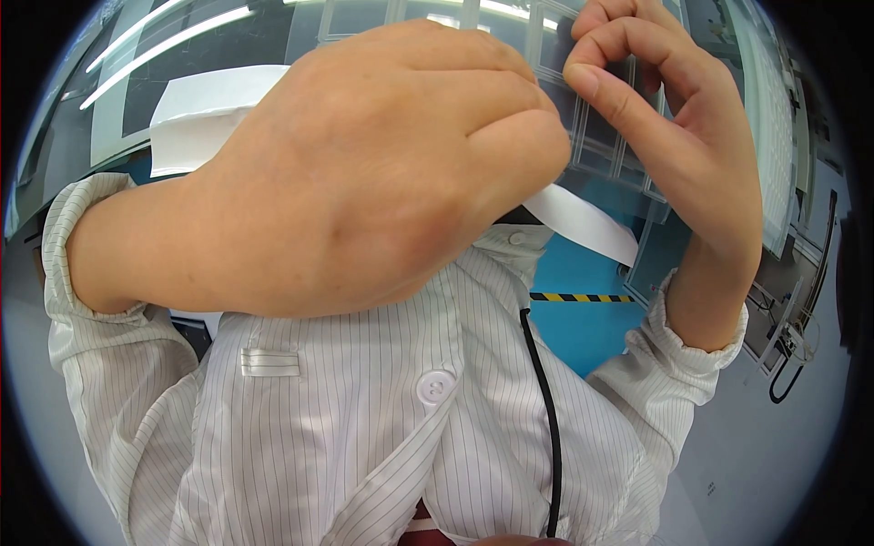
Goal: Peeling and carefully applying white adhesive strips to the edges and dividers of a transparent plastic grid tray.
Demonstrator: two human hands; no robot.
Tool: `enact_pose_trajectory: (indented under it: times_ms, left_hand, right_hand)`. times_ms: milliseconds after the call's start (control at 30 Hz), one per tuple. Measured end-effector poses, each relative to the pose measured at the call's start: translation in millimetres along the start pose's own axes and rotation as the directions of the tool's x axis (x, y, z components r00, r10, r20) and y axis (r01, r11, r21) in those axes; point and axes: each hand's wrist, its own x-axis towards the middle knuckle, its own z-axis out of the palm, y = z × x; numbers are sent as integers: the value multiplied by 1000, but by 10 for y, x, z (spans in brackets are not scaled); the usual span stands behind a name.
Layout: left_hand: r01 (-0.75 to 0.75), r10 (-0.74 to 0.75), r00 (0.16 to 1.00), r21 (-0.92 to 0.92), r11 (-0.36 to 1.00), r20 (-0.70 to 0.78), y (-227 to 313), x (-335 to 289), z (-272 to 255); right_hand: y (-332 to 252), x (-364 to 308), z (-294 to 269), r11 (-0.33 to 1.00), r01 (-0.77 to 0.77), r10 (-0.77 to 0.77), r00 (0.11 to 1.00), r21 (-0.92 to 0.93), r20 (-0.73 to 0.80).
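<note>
Close up, my left hand (391, 155) fills the upper middle of the head view, its back toward me and its fingers curled closed. Whatever those fingers hold, if anything, is hidden. To its right, my right hand (678, 118) is raised with thumb and forefinger pressed together in a pinch; nothing I can name shows between them. Behind my left wrist lies a piece of white paper (196, 114). A white strip (587, 221) sticks out below my left fingers. I cannot tell whether the two white parts join.
Clear plastic compartment trays (596, 136) stand on the glass-topped table (127, 100) beyond my hands. Black-and-yellow tape (583, 298) crosses the blue floor. A black cord (551, 409) hangs down my striped white coat (364, 391). Metal framing with a dark cable (787, 364) is at the right.
</note>
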Motion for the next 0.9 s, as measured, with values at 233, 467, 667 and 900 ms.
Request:
enact_pose_trajectory:
  times_ms: [233, 467, 667, 900]
  left_hand:
    - [-9, 8, 1000, -7, 1000, -18, 17, 27, -6]
    - [29, -30, 999, 12, 999, 32, 54, 50, -31]
    - [79, -80, 994, 15, 997, 73, 74, 52, -14]
    - [37, -38, 999, 25, 999, 36, 25, 74, 39]
  right_hand:
    - [136, -8, 39, 1000, 19, -19, 998, -1, -55]
    - [56, -51, 64, 999, 31, -30, 994, 9, -102]
    - [243, -19, 75, 997, 60, -64, 989, -39, -133]
    - [251, -14, 83, 1000, 20, -23, 990, -21, -139]
